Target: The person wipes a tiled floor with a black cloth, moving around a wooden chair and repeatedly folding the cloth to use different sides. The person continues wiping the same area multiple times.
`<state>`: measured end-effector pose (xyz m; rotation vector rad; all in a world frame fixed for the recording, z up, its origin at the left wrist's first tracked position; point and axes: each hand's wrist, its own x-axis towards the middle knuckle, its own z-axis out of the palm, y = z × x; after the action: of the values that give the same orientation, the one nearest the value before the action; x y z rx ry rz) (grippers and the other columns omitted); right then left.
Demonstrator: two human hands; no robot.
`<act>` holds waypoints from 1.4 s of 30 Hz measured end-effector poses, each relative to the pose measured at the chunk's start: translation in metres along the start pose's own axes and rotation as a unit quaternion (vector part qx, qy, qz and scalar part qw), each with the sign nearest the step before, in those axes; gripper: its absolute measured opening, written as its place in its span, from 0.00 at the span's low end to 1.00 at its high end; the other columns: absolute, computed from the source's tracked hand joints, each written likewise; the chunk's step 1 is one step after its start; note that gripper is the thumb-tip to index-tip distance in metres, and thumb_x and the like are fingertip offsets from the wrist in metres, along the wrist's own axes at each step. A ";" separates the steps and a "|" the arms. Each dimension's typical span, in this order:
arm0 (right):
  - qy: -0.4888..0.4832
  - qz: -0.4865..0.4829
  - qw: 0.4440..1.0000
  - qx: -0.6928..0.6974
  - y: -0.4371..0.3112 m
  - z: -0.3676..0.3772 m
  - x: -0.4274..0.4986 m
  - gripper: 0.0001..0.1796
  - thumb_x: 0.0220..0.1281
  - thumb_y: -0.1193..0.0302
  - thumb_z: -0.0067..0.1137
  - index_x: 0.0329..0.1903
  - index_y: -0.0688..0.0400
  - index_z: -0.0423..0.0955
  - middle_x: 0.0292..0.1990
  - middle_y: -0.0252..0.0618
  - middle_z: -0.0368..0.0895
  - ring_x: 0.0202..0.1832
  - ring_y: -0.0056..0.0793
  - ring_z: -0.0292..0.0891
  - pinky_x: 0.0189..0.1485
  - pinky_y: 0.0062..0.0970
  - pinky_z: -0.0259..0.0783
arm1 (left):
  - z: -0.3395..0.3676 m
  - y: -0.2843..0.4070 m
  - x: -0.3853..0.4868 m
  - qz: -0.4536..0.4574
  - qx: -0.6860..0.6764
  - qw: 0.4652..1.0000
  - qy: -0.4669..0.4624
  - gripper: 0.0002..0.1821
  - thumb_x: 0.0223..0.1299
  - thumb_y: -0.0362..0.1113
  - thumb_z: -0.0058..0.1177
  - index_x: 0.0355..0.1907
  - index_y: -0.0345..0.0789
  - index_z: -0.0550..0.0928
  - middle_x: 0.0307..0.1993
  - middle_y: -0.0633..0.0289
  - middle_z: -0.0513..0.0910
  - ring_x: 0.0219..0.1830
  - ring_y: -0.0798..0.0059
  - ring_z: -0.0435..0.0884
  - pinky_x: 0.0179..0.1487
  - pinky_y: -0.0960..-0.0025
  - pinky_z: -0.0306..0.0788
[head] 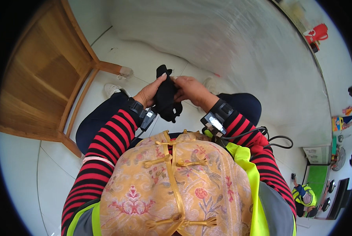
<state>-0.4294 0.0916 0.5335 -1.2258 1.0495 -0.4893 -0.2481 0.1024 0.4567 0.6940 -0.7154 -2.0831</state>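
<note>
My left hand [149, 92] grips a dark, bunched piece of black cloth [165, 91], its thumb lying along the top side. The fingers of my right hand [190, 90] pinch the cloth's right edge. The cloth hangs between my knees above the floor; its lower end is ragged in outline, with a small pale spot or gap near it. Whether it is a glove, a sock or something else cannot be made out. Some of my right fingertips are hidden behind or within its folds.
Left of me is a wooden chair [43, 76], one leg end wrapped in a pale cover [126, 72]. A translucent plastic sheet [211, 38] hangs in front and to the right. A red jug [317, 33] stands beyond. At far right is another person [307, 196] in a high-visibility vest.
</note>
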 end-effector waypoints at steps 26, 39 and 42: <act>0.217 -0.198 0.956 -0.018 0.043 -0.332 -0.025 0.35 0.54 0.74 0.61 0.65 0.63 0.61 0.51 0.39 0.77 0.49 0.27 0.75 0.54 0.26 0.70 | 0.073 0.067 0.100 0.094 -0.057 0.994 -0.016 0.24 0.71 0.54 0.35 0.55 0.38 0.71 0.63 0.44 0.67 0.61 0.45 0.69 0.62 0.45 0.65; 0.673 0.502 0.540 0.052 0.529 -0.276 -0.204 0.65 0.36 0.41 0.67 0.73 0.59 0.42 0.65 0.70 0.52 0.65 0.58 0.58 0.68 0.41 0.55 | -0.029 0.019 0.039 -0.093 0.020 0.914 0.394 0.19 0.63 0.54 0.53 0.42 0.39 0.75 0.44 0.55 0.80 0.47 0.57 0.79 0.53 0.56 0.73; 0.690 0.522 0.499 0.045 0.499 -0.296 -0.152 0.58 0.41 0.49 0.66 0.72 0.56 0.44 0.64 0.66 0.51 0.59 0.59 0.63 0.63 0.48 0.60 | -0.027 0.022 0.037 -0.086 0.017 0.898 0.431 0.19 0.62 0.54 0.53 0.41 0.39 0.75 0.42 0.56 0.81 0.45 0.59 0.79 0.52 0.56 0.74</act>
<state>-0.8616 0.2162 0.1375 0.4352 2.7740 -0.4487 -0.2376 0.0541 0.4450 1.5955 -0.1770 -1.6429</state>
